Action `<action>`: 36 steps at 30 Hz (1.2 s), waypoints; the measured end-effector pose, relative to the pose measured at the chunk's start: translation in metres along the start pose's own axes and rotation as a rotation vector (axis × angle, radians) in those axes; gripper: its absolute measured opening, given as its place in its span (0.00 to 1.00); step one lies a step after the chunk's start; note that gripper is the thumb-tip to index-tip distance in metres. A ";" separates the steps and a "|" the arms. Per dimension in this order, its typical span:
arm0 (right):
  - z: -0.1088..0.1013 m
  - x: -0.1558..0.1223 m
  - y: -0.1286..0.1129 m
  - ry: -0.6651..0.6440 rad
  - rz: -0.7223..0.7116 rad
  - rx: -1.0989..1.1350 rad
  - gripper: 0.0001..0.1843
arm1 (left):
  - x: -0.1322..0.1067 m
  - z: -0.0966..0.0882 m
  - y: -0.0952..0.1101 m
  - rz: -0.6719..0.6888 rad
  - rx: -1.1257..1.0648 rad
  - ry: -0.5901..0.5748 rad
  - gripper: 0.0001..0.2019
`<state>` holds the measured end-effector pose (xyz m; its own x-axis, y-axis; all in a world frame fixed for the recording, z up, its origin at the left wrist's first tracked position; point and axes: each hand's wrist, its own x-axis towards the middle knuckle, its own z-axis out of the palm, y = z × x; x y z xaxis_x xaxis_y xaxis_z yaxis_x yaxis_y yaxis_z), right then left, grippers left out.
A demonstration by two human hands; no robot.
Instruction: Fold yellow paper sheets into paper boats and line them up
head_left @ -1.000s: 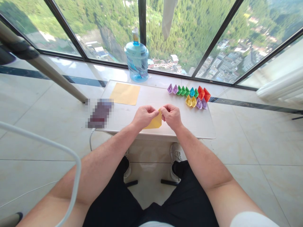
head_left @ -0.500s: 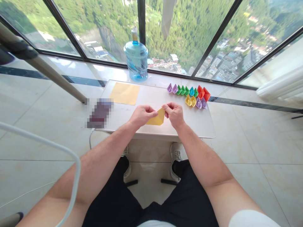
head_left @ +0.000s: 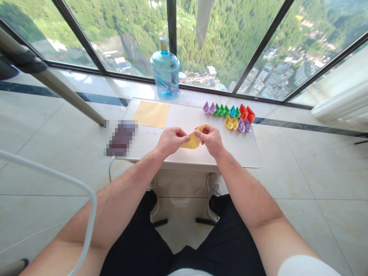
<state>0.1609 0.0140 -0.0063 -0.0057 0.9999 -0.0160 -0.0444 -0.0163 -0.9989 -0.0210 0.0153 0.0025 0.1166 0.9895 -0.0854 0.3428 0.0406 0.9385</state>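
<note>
Between my hands, above the near part of a small white table (head_left: 161, 142), is a folded piece of yellow paper (head_left: 194, 142). My left hand (head_left: 172, 141) pinches its left side between thumb and fingers. With thumb on top and fingers behind, my right hand (head_left: 210, 138) grips the upper right corner, which points up and to the right. Part of the paper is hidden by the fingers. A flat yellow sheet (head_left: 151, 114) lies at the table's back left.
Rows of small folded paper boats (head_left: 227, 111) in several colours stand at the back right. A blurred-out dark object (head_left: 121, 138) with a cable lies at the left edge. A blue water jug (head_left: 166, 74) stands behind the table by the window.
My right hand's thumb has moved lower over the paper, and the upper right corner now sticks up past the fingers. The left hand keeps its pinch, almost in place.
</note>
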 end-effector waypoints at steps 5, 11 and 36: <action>0.000 0.002 0.001 -0.014 0.046 0.011 0.20 | -0.002 -0.002 0.002 0.013 -0.059 -0.005 0.17; -0.001 0.002 -0.007 0.024 0.082 0.059 0.20 | -0.001 -0.006 0.000 -0.117 -0.316 -0.118 0.23; -0.012 0.006 -0.005 0.065 -0.195 -0.255 0.15 | 0.001 -0.011 -0.005 0.222 0.328 0.055 0.11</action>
<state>0.1730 0.0206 -0.0023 0.0422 0.9825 0.1816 0.2132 0.1687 -0.9623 -0.0329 0.0173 0.0020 0.1738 0.9756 0.1340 0.5951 -0.2125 0.7750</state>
